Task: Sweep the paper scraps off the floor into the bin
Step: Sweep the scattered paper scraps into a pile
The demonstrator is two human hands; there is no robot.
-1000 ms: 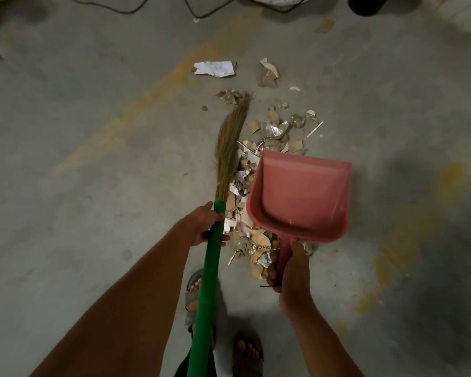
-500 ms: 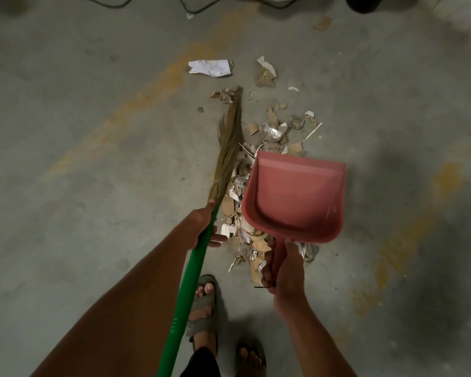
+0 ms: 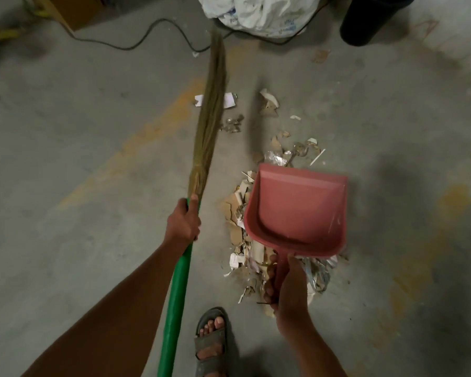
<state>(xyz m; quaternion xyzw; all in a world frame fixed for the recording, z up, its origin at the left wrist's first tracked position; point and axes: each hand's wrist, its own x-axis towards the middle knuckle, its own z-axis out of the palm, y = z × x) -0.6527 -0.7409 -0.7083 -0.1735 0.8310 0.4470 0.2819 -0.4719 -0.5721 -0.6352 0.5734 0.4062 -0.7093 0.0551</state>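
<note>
My left hand [image 3: 184, 223] grips the green handle of a straw broom [image 3: 208, 112], whose bristles point away toward the top of the view, left of the scraps. My right hand [image 3: 288, 284] grips the handle of a pink dustpan [image 3: 297, 210], held above a pile of paper and card scraps [image 3: 245, 248] on the concrete floor. The pan looks bare inside. More scraps [image 3: 291, 151] lie beyond the pan's far lip. A white scrap [image 3: 229, 100] lies partly behind the bristles, and a torn piece [image 3: 269, 104] lies to its right.
A black bin [image 3: 373, 17] stands at the top right. A white plastic sack [image 3: 261, 12] sits at the top centre, a black cable [image 3: 136, 44] runs across the floor to it. A cardboard box [image 3: 71, 9] is at the top left. My sandalled foot [image 3: 211, 341] stands below the pile.
The broom has swung away from the pile, its bristles now reaching much farther forward and to the left. The dustpan stays over the scraps. The view has tilted up, showing the sack and bin.
</note>
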